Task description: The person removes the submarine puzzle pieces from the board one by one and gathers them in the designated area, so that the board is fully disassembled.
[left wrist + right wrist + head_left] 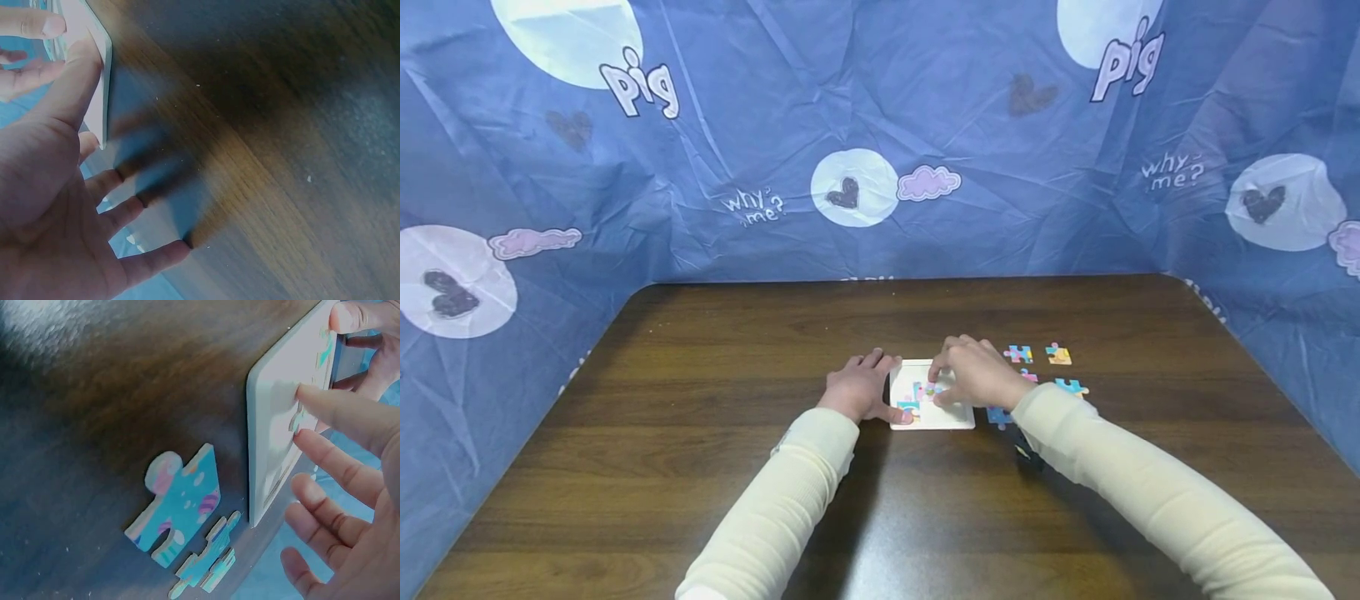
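Note:
A white puzzle tray [946, 421] lies flat on the table, with a corner puzzle piece [907, 408] at its near left. My left hand [859, 388] spans the tray's left side; its thumb rests over that corner piece, while the other fingers [156, 259] are spread and fairly straight. Over the tray's middle, my right hand [977, 373] pinches a colourful puzzle piece [922, 390] between thumb and index finger. In the right wrist view only a small edge of this piece [296, 420] shows between the fingertips, and the other fingers hang loosely bent.
Several loose puzzle pieces lie right of the tray, among them a yellowish piece [1059, 355], a pink-and-blue piece [1019, 354] and a blue piece [1072, 387]. The right forearm partly covers another blue piece [997, 416]. A blue printed cloth [850, 100] hangs behind the brown table [737, 333].

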